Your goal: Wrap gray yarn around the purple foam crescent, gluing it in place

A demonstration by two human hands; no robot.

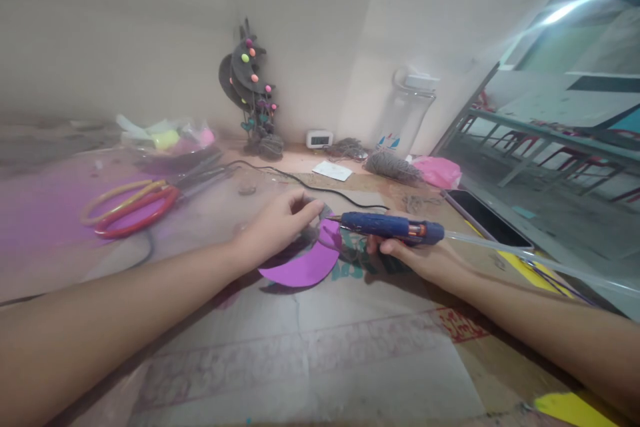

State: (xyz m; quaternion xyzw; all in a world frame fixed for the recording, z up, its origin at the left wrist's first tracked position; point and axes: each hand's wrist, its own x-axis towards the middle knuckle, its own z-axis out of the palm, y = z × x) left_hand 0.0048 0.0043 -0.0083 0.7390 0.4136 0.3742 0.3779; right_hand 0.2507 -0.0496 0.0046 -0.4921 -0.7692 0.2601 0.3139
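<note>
A purple crescent cutout is pinched at its upper tip by my left hand, where a strip of grey shows under the thumb. In my right hand is a blue glue gun, its metal nozzle pointing left at the crescent's upper end. From the back of the gun a long clear glue stick runs to the right. Whether the nozzle touches the crescent I cannot tell. Beneath both hands lies a translucent sheet over printed cardboard.
Red-and-yellow-handled scissors lie at left. At the back stand a grey moon ornament with coloured balls, a small digital clock and a clear bottle. Grey yarn, a pink bag and a phone are at right. A black cord crosses behind.
</note>
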